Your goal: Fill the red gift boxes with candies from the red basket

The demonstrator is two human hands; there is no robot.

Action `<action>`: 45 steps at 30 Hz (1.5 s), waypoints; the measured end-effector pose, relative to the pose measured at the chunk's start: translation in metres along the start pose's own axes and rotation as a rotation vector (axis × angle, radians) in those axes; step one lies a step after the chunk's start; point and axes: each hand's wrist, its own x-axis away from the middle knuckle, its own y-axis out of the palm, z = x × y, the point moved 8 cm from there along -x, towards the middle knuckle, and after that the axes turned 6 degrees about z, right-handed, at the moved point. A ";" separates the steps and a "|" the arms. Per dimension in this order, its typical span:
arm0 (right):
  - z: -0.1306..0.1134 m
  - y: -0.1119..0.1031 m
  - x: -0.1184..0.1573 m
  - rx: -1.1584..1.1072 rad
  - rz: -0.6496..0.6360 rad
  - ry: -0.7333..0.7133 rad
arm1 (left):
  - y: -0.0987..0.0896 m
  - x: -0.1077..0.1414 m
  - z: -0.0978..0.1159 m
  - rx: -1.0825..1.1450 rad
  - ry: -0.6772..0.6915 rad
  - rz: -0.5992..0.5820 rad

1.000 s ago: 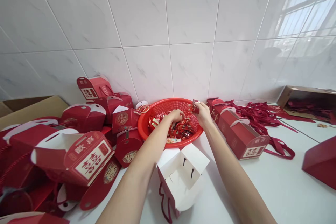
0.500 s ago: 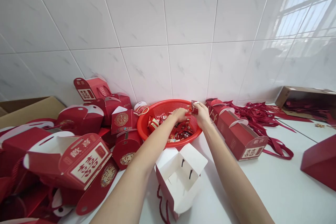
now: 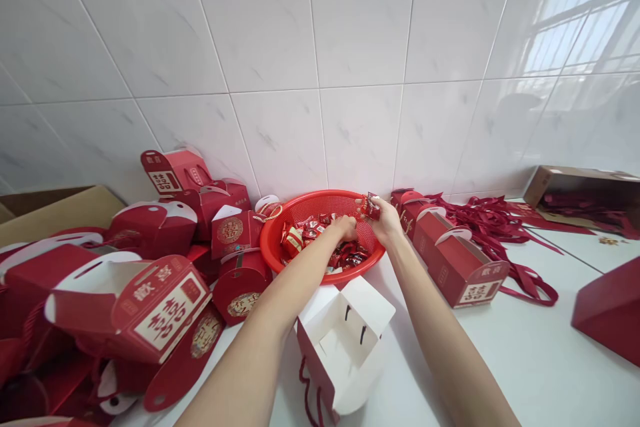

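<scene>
A red plastic basket [image 3: 273, 248] stands against the wall with red-wrapped candies [image 3: 313, 227] inside. My left hand [image 3: 345, 229] reaches down into it among the candies; its fingertips are mostly hidden. At the basket's right rim, my right hand [image 3: 386, 220] is closed around a few wrapped candies [image 3: 370, 207]. Between my forearms, in front of the basket, an open gift box [image 3: 345, 347] shows its white inside with its flaps spread and nothing in it. A dark red cord hangs on its left side.
Red gift boxes [image 3: 150, 307] are piled on the left, near a cardboard carton [image 3: 55, 213]. Several closed boxes [image 3: 450, 260] line up on the right beside dark red ribbons [image 3: 485, 227]. A brown box [image 3: 590, 197] lies farther right, and another red box [image 3: 613, 307] at the right edge.
My left hand has shifted slightly down and left, deeper among the candies. My right hand has turned a little, showing more of the candies it holds. The open box has stayed put.
</scene>
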 end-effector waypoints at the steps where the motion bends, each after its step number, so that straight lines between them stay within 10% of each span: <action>1: 0.000 -0.001 0.000 -0.018 0.008 0.007 | 0.000 -0.014 0.011 0.049 -0.017 0.013; 9: -0.003 -0.003 -0.007 -0.004 0.006 -0.144 | -0.007 -0.121 0.083 0.218 0.017 0.027; 28: -0.043 0.043 0.051 0.309 -0.184 -0.211 | -0.045 -0.043 0.096 0.703 -0.099 0.270; 35: -0.072 0.077 0.138 0.780 -0.747 -0.245 | -0.095 -0.010 0.108 0.792 0.042 0.546; 45: -0.061 0.089 0.160 0.897 -0.805 -0.420 | -0.116 0.019 0.106 0.506 0.178 0.797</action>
